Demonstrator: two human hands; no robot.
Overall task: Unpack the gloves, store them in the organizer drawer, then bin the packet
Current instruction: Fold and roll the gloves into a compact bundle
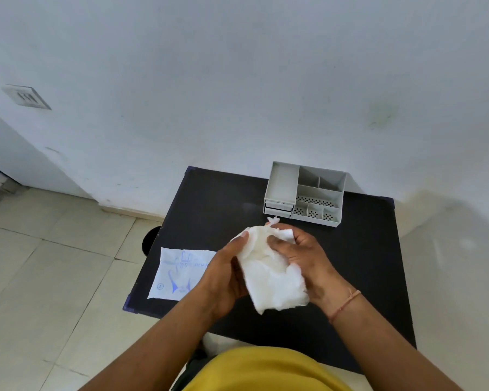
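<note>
Gloves bundled between both hands, organizer waiting just beyond the fingertips

The white, crumpled gloves [268, 270] are being held above the black table [373, 263], their long axis running from near the wrists up and away toward the far edge, a small twisted tip sticking out past the fingers. The left hand [226, 273] is gripping the bundle's near-left side, thumb pressing on top; the right hand [299, 253] is clasping its far-right side, fingers curling over it. The grey organizer [305, 193] is standing straight ahead of the right hand's fingertips, close but apart, its small drawers [278, 209] looking closed, so the right hand seems better placed to pull one open. The flat printed packet [181, 273] is lying on the table just outside the left hand.
</note>
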